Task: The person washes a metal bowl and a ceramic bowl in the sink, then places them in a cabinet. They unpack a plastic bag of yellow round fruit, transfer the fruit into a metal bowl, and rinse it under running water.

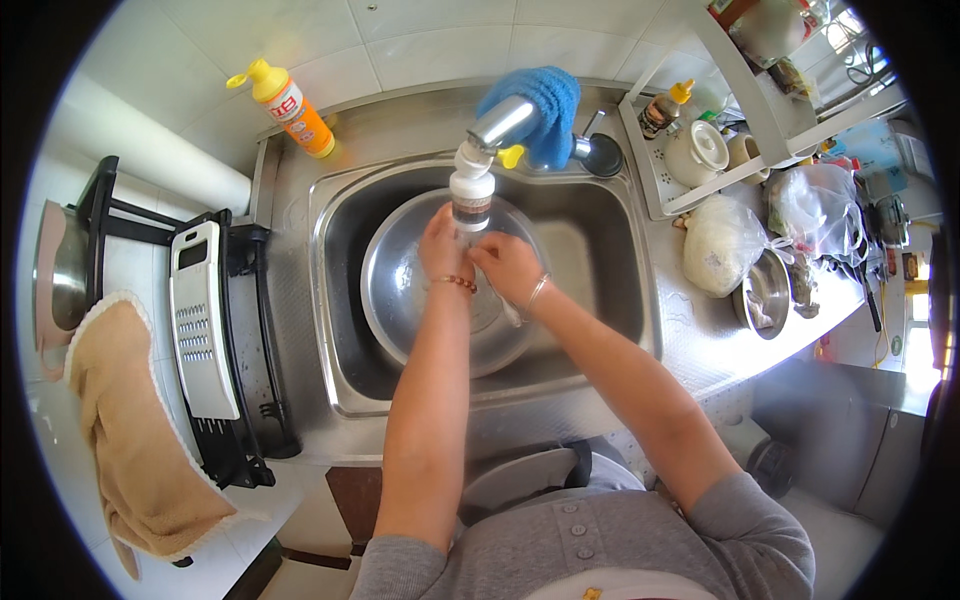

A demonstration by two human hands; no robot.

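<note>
My left hand [444, 251] is raised under the white filter nozzle [472, 196] of the chrome faucet [504, 121]. Its fingers are partly behind the nozzle, so whether it holds anything is hidden. Close beside it is my right hand [511, 264], thumb and fingertips drawn together near the nozzle's lower end. A small pale thing [512, 311] shows below the right palm; I cannot tell what it is or whether the hand holds it. Both hands are over a large metal basin [390, 300] in the stainless steel sink [600, 262].
A yellow-orange bottle [296, 112] with its cap flipped up stands behind the sink. A blue cloth [551, 97] drapes over the faucet. Left is a rack with a white grater [202, 322] and a tan cloth [135, 427]. Right are a tied plastic bag [720, 244] and a metal bowl [780, 300].
</note>
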